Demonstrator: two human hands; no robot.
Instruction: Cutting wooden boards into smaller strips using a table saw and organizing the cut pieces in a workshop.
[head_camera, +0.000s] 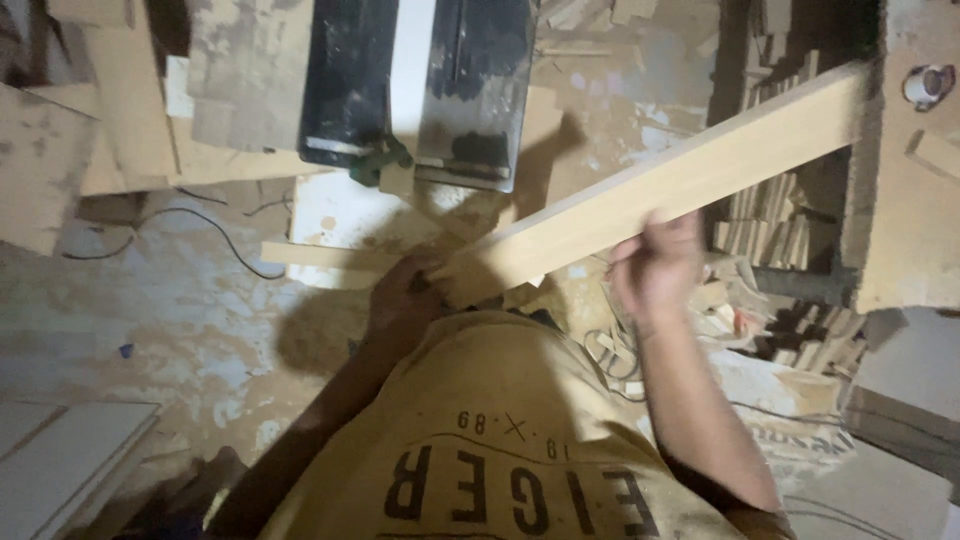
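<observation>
A woodworking shop, rough and well used; a table saw (420, 90) with a dark metal top stands at the upper middle; sawdust coats the floor (180, 300); board offcuts (90, 130) pile at the upper left corner; short stacked wood blocks (770, 240) fill the right side; a black cable (215, 235) trails across the dust.
</observation>
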